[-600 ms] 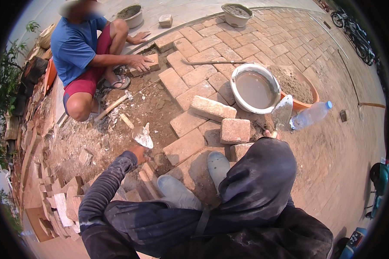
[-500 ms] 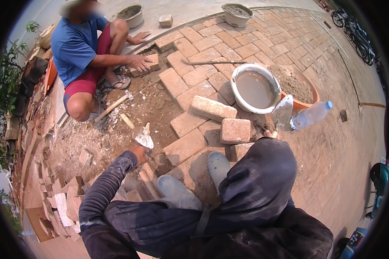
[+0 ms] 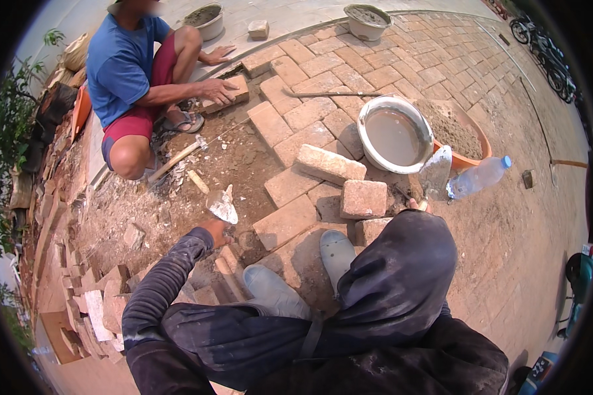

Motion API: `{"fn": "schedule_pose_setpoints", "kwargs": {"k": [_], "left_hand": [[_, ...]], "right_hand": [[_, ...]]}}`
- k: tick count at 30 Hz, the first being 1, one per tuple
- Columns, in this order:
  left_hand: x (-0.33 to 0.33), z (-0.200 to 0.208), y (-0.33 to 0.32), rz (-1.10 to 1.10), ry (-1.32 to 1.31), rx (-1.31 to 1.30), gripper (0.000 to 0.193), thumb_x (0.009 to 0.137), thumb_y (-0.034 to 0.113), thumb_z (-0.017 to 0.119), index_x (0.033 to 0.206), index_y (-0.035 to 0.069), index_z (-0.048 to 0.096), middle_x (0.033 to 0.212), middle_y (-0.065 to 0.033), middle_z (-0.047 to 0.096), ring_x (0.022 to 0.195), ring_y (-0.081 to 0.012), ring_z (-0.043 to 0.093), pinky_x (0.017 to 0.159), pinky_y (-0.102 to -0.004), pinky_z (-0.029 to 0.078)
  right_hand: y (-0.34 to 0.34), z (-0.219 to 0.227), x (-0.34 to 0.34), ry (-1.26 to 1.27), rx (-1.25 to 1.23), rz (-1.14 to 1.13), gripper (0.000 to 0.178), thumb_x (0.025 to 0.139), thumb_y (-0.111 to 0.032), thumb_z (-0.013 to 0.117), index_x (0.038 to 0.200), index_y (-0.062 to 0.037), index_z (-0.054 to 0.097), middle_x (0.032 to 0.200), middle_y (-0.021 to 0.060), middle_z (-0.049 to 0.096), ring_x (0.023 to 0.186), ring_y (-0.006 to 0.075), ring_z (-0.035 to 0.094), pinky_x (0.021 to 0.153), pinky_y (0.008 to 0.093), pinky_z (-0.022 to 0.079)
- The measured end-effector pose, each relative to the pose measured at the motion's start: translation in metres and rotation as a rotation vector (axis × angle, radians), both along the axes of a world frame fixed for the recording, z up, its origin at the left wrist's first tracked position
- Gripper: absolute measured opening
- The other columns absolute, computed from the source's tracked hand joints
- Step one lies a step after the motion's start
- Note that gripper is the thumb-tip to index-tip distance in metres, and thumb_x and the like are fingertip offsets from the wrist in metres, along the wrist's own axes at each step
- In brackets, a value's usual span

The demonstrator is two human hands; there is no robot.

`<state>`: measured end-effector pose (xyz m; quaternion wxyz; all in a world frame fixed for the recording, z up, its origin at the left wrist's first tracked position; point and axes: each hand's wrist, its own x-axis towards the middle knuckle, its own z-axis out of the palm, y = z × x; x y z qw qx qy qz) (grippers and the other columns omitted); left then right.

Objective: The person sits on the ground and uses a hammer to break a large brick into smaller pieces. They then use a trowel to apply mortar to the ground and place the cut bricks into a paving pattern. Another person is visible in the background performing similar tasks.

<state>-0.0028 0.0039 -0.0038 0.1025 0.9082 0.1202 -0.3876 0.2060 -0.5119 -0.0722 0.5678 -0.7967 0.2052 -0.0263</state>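
My right hand (image 3: 420,205), partly hidden behind my knee, is closed round the handle of a trowel (image 3: 435,172); its mortar-smeared blade points away between a white bucket (image 3: 394,161) of grey water and a plastic bottle (image 3: 479,178). My left hand (image 3: 216,232) reaches low over the ground with its fingers apart, holding nothing I can see. Just beyond it lies a second trowel (image 3: 223,209) with a pale wooden handle. Loose paving bricks, one long (image 3: 331,164) and one shorter (image 3: 364,199), rest on the laid pavers in front of my boots.
Opposite on the left, a person in a blue shirt (image 3: 115,72) squats with a hand on a brick (image 3: 225,94). A hammer (image 3: 178,158) lies on the bare soil. An orange tub (image 3: 486,146) holds sand. Broken bricks (image 3: 115,283) are piled at my left.
The whole view has shifted slightly, so things sit a little farther right and lower. Both my hands and the other person's hand on the brick keep nearly the same places.
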Motion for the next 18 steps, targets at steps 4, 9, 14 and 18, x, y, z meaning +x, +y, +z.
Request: {"fn": "schedule_pose_setpoints", "kwargs": {"k": [4, 9, 14, 18], "left_hand": [[0.005, 0.008, -0.006, 0.004, 0.011, -0.028, 0.059, 0.085, 0.039, 0.075, 0.132, 0.007, 0.062, 0.126, -0.0215, 0.065, 0.119, -0.0377, 0.061, 0.103, -0.0457, 0.048], [0.001, 0.001, -0.001, 0.018, -0.01, -0.022, 0.06, 0.085, 0.04, 0.075, 0.133, 0.007, 0.061, 0.128, -0.0212, 0.065, 0.12, -0.0372, 0.061, 0.103, -0.0457, 0.047], [0.002, -0.001, 0.001, 0.006, 0.039, -0.007, 0.062, 0.085, 0.041, 0.075, 0.135, 0.007, 0.059, 0.13, -0.0215, 0.063, 0.122, -0.0372, 0.059, 0.104, -0.0458, 0.047], [0.002, -0.002, 0.001, 0.0, 0.053, -0.006, 0.063, 0.086, 0.042, 0.074, 0.136, 0.007, 0.058, 0.13, -0.0216, 0.063, 0.123, -0.0375, 0.059, 0.105, -0.0459, 0.046]], "right_hand": [[0.004, -0.004, -0.002, -0.059, 0.038, -0.073, 0.031, 0.093, -0.032, 0.072, 0.103, -0.0067, 0.057, 0.069, 0.0037, 0.058, 0.056, 0.0144, 0.055, 0.052, 0.0335, 0.042], [0.001, -0.005, 0.001, 0.012, 0.045, -0.051, 0.031, 0.093, -0.032, 0.072, 0.103, -0.0067, 0.057, 0.069, 0.0031, 0.057, 0.057, 0.014, 0.054, 0.052, 0.0335, 0.042], [0.0, -0.005, 0.001, 0.045, 0.059, -0.038, 0.032, 0.092, -0.032, 0.072, 0.104, -0.0066, 0.057, 0.07, 0.0025, 0.057, 0.058, 0.0135, 0.054, 0.053, 0.0333, 0.042], [-0.001, -0.008, 0.003, 0.033, 0.047, -0.034, 0.033, 0.092, -0.032, 0.073, 0.104, -0.0064, 0.057, 0.071, 0.0025, 0.056, 0.059, 0.0131, 0.053, 0.054, 0.033, 0.042]]}}
